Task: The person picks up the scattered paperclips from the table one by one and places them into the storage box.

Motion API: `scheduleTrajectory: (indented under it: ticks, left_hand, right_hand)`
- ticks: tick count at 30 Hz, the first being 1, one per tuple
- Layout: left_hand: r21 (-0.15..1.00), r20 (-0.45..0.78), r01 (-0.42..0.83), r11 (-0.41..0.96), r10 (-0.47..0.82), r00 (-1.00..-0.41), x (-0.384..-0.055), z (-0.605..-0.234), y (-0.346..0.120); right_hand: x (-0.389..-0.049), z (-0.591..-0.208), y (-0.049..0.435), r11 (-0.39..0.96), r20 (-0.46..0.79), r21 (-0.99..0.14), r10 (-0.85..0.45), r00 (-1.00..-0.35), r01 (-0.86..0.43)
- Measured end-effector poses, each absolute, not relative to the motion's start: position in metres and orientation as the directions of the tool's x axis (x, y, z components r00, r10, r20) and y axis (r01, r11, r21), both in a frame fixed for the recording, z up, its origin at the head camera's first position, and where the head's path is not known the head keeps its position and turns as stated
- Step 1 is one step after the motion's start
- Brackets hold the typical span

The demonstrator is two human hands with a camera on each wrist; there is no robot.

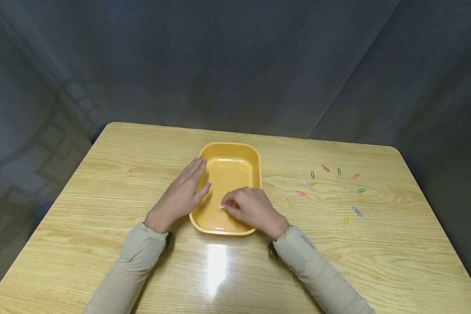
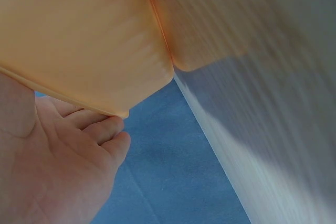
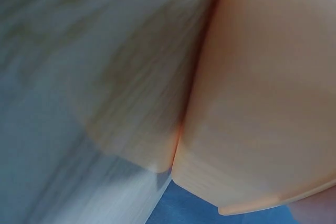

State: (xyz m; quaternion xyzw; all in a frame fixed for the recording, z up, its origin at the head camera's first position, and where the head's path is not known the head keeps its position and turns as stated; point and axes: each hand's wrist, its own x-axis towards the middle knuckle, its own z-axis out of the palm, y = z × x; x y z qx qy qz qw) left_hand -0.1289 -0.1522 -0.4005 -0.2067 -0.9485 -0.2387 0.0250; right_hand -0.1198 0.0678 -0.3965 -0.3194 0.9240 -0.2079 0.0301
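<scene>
1. The right hand (image 1: pixel 255 208) pinches a slender white piece (image 1: pixel 221 206), too small to make out fully, within the near half of a glossy yellow-orange plastic tray (image 1: pixel 229 176) with rounded corners.
2. The left hand (image 1: pixel 179 195) lies at the tray's left rim, fingers straight, thumb spread.
3. Right of the tray, looped paper clips (image 1: pixel 357 211), red, pink, white, green, yellow and blue, form a rough ring on the pale wood-grain tabletop (image 1: pixel 102 192).
4. Behind hangs a dark fabric curtain (image 1: pixel 239 65).
</scene>
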Motion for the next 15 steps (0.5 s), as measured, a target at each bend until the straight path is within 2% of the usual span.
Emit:
scheduleTrajectory:
  ticks: [15]
  left_hand:
    - [0.442, 0.138, 0.401, 0.803, 0.38, -0.914, -0.1284, -0.3987, -0.1514]
  right_hand:
    - [-0.1195, -0.3983, 0.0675, 0.735, 0.059, -0.339, -0.606, -0.793, -0.587]
